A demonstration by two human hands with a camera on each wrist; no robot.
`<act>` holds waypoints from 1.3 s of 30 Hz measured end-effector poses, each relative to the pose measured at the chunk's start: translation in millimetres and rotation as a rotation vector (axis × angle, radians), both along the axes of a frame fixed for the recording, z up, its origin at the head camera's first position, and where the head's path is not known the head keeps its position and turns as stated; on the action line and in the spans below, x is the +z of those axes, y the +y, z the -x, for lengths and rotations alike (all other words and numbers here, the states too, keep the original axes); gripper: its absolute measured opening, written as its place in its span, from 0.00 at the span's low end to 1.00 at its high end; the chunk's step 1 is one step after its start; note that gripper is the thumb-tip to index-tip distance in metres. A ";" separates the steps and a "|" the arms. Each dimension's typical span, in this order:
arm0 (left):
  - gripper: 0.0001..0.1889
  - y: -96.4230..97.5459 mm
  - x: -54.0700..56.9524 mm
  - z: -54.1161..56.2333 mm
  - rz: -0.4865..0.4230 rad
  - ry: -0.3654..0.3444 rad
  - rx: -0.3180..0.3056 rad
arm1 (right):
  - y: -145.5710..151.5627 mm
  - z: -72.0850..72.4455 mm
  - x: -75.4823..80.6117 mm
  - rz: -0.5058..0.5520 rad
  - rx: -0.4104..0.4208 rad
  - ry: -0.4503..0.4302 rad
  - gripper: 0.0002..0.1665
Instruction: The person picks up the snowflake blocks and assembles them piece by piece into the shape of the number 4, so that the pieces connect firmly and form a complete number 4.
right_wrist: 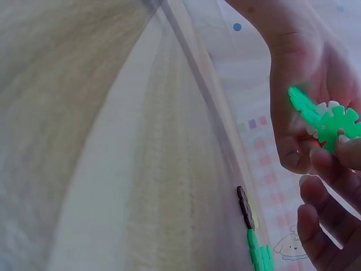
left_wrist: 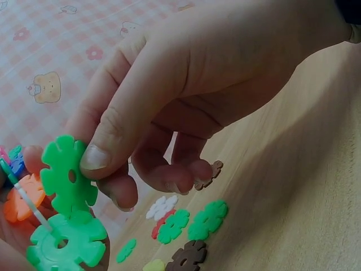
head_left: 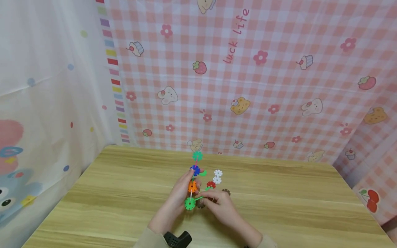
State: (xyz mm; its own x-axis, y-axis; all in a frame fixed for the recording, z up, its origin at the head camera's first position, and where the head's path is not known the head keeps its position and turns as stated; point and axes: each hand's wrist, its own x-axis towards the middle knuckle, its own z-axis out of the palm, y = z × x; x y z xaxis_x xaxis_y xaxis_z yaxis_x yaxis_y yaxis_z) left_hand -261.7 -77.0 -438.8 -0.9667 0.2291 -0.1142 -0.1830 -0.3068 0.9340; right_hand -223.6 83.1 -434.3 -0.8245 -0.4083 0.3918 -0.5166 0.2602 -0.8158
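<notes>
My left hand (head_left: 179, 193) grips a chain of plastic snowflake discs. In the head view, the chain has a teal disc (head_left: 197, 156) at its far end, then a blue disc (head_left: 194, 170), an orange disc (head_left: 192, 186) and a green end disc (head_left: 190, 203) nearest me. Thin edge-on discs sit between these. Between thumb and fingers my right hand (head_left: 222, 205) pinches another green disc (left_wrist: 69, 176). Its lower edge meets the rim of the end disc in the left wrist view; whether they are slotted together, I cannot tell.
Loose snowflake discs lie on the wooden table (head_left: 285, 199) beyond and under my hands: white discs (head_left: 218, 173), a red disc (head_left: 211, 184), a brown disc (head_left: 226, 192) and several green ones. Patterned cloth (head_left: 235, 79) hangs behind the table.
</notes>
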 end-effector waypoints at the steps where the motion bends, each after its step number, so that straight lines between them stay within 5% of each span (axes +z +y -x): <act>1: 0.26 -0.2 0.1 -0.2 0.005 0.002 0.004 | -0.5 -0.3 0.2 -0.003 -0.002 -0.013 0.10; 11: 0.27 -1.5 -0.9 0.7 0.077 0.017 0.045 | -9.1 -6.0 1.8 0.010 -0.041 -0.221 0.16; 18: 0.26 -0.3 -1.7 1.8 0.120 0.027 0.094 | -10.4 1.8 -22.5 0.071 -0.005 -0.308 0.20; 31: 0.26 9.1 0.9 -3.0 0.093 0.064 0.128 | -14.4 1.7 -35.5 0.395 0.089 -0.516 0.30; 39: 0.26 11.1 -0.1 -5.6 0.087 0.069 0.168 | -17.6 -0.3 -39.1 0.454 0.103 -0.572 0.30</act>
State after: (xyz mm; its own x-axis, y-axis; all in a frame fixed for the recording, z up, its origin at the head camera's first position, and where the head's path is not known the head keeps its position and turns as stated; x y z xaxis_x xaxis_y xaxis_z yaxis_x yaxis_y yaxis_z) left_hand -256.1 -65.9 -439.0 -0.9967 0.0563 -0.0586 -0.0707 -0.2448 0.9670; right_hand -223.4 65.5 -473.3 -0.9170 -0.3941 0.0611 0.0181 -0.1942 -0.9808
